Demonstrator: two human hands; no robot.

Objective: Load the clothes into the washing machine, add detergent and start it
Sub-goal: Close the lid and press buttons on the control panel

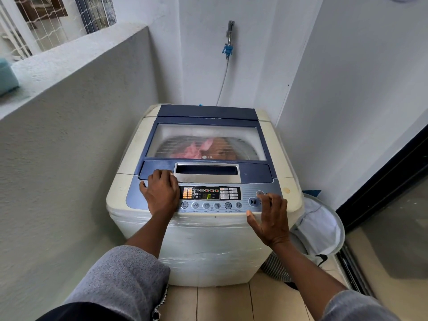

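Pink and orange clothes are seen dimly through the shut lid of the washing machine. The control panel is partly covered by the left hand, rested loosely bent, empty. The right hand is spread beside the start button; contact unclear.

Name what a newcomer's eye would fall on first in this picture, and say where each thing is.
The cream washing machine fills the middle of the corner, pink clothes showing through its shut lid. On its front control panel the display glows; the left hand rests on the panel's left end, and the right hand spreads its fingers by the start button at the right.
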